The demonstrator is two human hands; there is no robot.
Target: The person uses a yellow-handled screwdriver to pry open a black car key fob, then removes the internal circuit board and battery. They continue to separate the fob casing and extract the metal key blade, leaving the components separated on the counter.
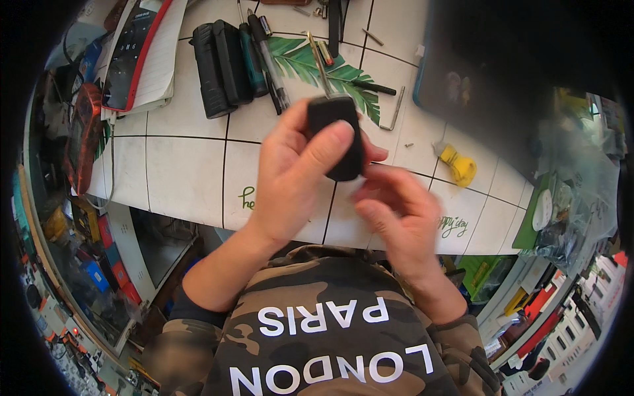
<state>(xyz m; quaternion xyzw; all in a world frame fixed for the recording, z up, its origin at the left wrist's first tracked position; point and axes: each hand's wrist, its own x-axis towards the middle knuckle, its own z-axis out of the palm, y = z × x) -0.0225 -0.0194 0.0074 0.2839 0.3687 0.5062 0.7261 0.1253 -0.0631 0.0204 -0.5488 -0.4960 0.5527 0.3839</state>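
Hands above the tiled desk (185, 165): left hand (290, 178) grips a black car key (337, 135); right hand (396, 218), fingers loosely curled, touches its lower end

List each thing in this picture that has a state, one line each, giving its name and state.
car key: blade folded out, held upright above the table
left hand: closed round the car key, thumb on its front
right hand: fingers curled beside the key's lower end
pen: lying flat, capped
yellow reel: lying on its side
table: cluttered at the far side

Single head view, steep downward onto white table (185, 171), close; rim dark, probably fisheye vignette.
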